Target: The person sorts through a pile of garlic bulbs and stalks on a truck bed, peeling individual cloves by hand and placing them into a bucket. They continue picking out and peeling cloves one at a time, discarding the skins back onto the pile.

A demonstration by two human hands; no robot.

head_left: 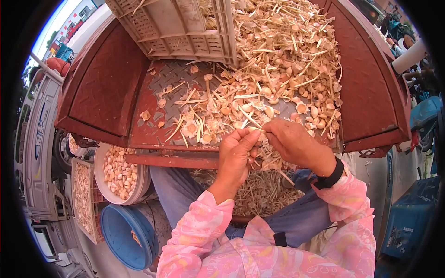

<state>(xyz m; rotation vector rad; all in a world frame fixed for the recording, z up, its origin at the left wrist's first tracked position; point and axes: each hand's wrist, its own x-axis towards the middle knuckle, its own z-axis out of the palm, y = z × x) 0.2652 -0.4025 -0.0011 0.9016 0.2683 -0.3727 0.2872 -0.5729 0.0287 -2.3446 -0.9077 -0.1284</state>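
Note:
My left hand [236, 155] is closed, thumb and index finger pinching a pale garlic clove [254, 130] above the front edge of the red metal truck bed [176, 160]. My right hand [292, 141], with a black band at the wrist, is closed against the same clove, its fingertips touching those of my left hand. Whether it grips the clove or a bit of skin is too small to tell. Just beyond both hands lies a heap of garlic cloves, dry stalks and papery skins [287, 60]. More skins hang over the edge below my right hand.
A slatted plastic crate [181, 30] leans at the back left of the bed. At lower left stand a white bucket of cloves [141, 178], a blue bucket [111, 227] and a crate of scraps [74, 185]. Stalks and skins lie between the legs. A blue bin [408, 222] is at right.

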